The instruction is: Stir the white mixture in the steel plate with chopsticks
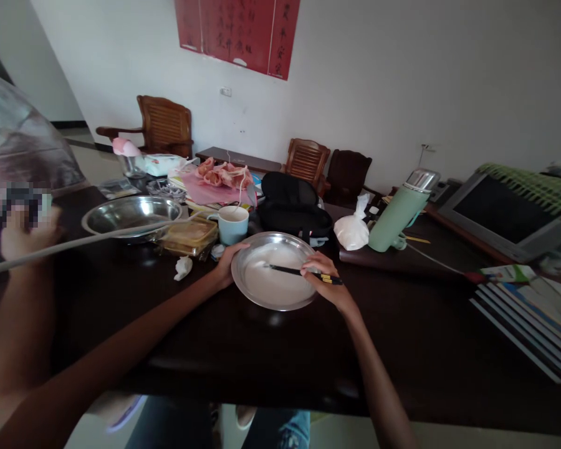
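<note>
A round metal basin [280, 307] stands on the dark table in front of me, with a layer of white, flour-like stuff [268, 288] inside. My left hand [227, 264] grips its left rim, thumb along the top edge. Over the right rim, my right hand [326, 280] is closed around black chopsticks [287, 270] with gold bands at the handle end. Their tips touch the white stuff near the middle, where some of it clings to them. I cannot tell whether the stuff is dry or wet.
Behind the basin are a light blue mug [233, 226], a black case [290, 215], a tied bag of white powder [352, 232] and a green thermos [397, 218]. Another metal basin [88, 226] and a plastic box [189, 237] lie left. Another person's hand [32, 234] is at far left; books [528, 318] lie right.
</note>
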Motion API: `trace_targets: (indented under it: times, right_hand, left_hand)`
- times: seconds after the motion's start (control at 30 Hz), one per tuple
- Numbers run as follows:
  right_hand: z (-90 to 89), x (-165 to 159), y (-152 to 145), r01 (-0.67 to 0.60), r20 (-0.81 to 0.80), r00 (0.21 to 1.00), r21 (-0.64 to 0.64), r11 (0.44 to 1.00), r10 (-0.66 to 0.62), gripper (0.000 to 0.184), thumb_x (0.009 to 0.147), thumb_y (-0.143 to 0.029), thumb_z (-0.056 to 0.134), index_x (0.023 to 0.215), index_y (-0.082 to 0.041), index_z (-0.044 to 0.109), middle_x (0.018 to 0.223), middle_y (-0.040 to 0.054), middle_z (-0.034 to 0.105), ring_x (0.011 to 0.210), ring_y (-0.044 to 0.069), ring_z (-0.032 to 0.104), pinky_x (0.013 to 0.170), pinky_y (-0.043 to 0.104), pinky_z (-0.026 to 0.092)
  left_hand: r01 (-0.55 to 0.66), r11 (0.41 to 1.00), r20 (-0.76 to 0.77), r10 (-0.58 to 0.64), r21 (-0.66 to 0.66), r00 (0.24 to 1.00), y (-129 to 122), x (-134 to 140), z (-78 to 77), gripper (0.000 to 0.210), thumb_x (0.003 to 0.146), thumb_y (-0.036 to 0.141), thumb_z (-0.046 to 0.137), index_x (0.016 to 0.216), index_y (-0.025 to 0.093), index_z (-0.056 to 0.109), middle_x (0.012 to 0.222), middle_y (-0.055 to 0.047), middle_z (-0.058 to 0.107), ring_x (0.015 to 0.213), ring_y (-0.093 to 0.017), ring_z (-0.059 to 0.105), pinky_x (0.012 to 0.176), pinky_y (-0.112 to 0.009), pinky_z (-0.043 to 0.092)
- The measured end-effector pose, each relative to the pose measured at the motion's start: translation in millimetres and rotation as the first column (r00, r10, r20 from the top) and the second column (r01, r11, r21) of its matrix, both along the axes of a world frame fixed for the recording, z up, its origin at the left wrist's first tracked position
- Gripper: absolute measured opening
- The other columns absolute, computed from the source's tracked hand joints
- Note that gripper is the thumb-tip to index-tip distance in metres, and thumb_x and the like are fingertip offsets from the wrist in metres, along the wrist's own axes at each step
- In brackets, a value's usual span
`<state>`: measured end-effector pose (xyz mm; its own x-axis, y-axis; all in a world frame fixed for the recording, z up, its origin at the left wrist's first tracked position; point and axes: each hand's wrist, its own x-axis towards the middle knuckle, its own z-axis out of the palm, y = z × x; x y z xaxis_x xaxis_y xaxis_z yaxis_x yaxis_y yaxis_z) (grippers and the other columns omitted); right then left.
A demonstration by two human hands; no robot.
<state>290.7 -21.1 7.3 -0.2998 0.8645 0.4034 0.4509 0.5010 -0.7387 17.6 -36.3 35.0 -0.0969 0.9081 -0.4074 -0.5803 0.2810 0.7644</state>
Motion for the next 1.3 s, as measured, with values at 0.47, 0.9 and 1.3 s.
trace_targets:
  times: [0.47,0.9,1.3]
  right_hand:
    - [23.0,39,-5,-0.113,-0.118,0.988,-0.150,0.982,0.095,0.020,0.081,-0.046,0.081,0.070,-0.029,0.078,0.117,0.0059,0.082,0.141,0.035,0.059,0.122,0.054,0.041]
    - [20.0,57,5,0.175,-0.172,0.969,-0.033,0.984,-0.178,0.024,0.081,-0.050,0.076,0.070,-0.029,0.075,0.107,0.0080,0.081,0.132,0.038,0.063,0.120,0.060,0.040]
    - [2.1,8,-2,0.001,-0.088,0.996,-0.034,0.999,-0.004,0.023,0.085,-0.054,0.077,0.086,-0.031,0.080,0.117,0.0065,0.080,0.136,0.035,0.062,0.121,0.058,0.042]
  left_hand:
    - [0.054,0.997,-0.007,-0.054,0.056,0.999,9,-7,-16.3,0.015,0.085,0.020,0.068,0.095,0.014,0.078,0.060,-0.004,0.072,0.056,-0.022,0.067,0.060,-0.028,0.053]
    - [0.078,0.996,-0.032,-0.077,0.033,0.997,3,-4,-9.1,0.019,0.094,0.022,0.060,0.085,0.013,0.073,0.064,-0.004,0.073,0.057,-0.019,0.065,0.062,-0.027,0.053]
    - [0.055,0.996,-0.043,-0.052,0.075,0.998,7,-5,-13.0,0.012,0.080,0.022,0.070,0.088,0.017,0.076,0.062,-0.004,0.072,0.061,-0.023,0.068,0.068,-0.031,0.055]
